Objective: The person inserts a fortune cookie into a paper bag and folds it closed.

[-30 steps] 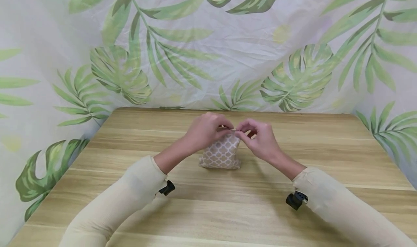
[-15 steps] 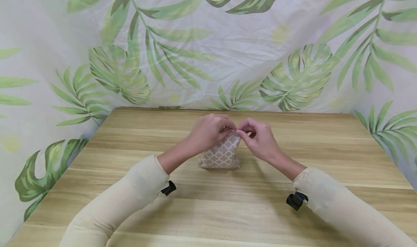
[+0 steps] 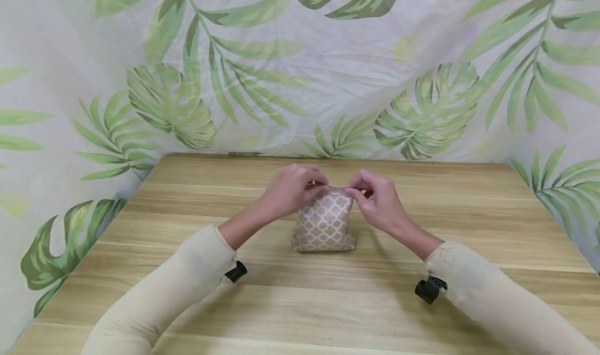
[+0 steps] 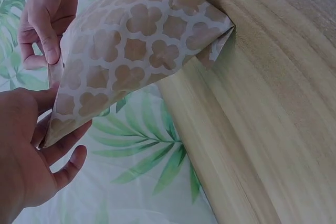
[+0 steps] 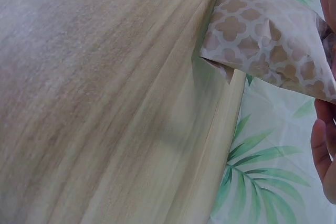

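Observation:
A tan paper bag [image 3: 324,222] with a white lattice pattern stands upright on the wooden table, its base toward the camera and its top edge pinched at both ends. My left hand [image 3: 294,189] grips the top left corner between thumb and fingers. At the top right corner, my right hand [image 3: 378,200] pinches the edge the same way. Seen from the left wrist, the bag [image 4: 131,45] bulges in the middle, and a small flap sticks out at its bottom corner. In the right wrist view the right hand [image 5: 326,150] shows only in part at the edge. The bag's contents are hidden.
The wooden table [image 3: 197,271] has its far edge just beyond the hands. Behind it hangs a white cloth [image 3: 337,68] printed with green leaves. A small black camera [image 3: 427,289] sits below each sleeve cuff.
Both hands were close together at the bag's top; now they have moved apart along its edge, leaving the top between them visible. The bag has shifted slightly right and nearer, facing the camera more squarely.

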A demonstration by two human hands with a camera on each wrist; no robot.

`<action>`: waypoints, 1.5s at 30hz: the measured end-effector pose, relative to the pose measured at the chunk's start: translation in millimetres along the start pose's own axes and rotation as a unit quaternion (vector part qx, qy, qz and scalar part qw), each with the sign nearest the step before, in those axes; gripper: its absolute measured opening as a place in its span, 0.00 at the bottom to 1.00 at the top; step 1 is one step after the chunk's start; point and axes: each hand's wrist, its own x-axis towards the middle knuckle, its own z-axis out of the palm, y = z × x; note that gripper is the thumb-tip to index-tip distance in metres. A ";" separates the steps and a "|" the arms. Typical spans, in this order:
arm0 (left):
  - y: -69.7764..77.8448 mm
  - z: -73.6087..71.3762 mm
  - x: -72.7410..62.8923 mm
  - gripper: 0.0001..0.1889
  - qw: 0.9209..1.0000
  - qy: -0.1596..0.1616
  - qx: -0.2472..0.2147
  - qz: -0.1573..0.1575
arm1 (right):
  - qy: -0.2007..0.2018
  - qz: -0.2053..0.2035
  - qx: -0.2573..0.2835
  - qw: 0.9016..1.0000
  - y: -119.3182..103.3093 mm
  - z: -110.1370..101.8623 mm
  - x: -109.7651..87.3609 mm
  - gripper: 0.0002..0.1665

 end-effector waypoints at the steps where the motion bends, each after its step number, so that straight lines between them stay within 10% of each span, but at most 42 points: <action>1: -0.9 0.1 -0.4 0.05 1.000 0.001 -0.002 0.000 | -0.001 -0.004 0.000 1.000 0.0 0.0 0.0 0.07; 45: -25.5 -7.3 -20.8 0.03 0.994 0.008 -0.088 -0.064 | 0.008 0.011 -0.012 1.000 6.0 -9.7 -7.1 0.07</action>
